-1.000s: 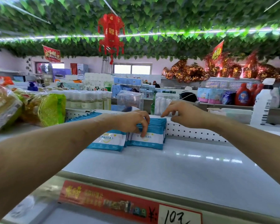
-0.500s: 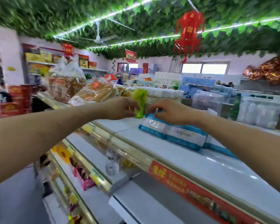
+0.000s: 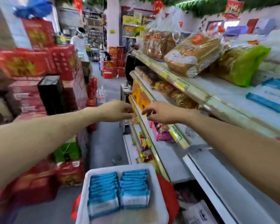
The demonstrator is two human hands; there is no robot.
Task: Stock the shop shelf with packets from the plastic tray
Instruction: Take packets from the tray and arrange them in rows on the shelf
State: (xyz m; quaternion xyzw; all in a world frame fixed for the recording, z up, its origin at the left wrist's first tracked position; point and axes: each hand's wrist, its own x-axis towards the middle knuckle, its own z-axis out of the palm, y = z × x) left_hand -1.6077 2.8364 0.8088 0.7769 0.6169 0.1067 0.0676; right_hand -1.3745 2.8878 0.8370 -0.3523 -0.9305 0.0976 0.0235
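Both arms bare, stretched forward and converging: left forearm coming in from the left, right forearm from the right, wrists roughly level. Back of the left hand (image 3: 118, 111) turned up, fingers loosely curled with tips toward its partner, holding nothing; the right hand (image 3: 162, 113) likewise back-up, fingers slightly spread and bent, tips pointing leftward, also holding nothing. The two are near each other but apart, a clear gap between the fingertips; motion blur hides finer finger detail.
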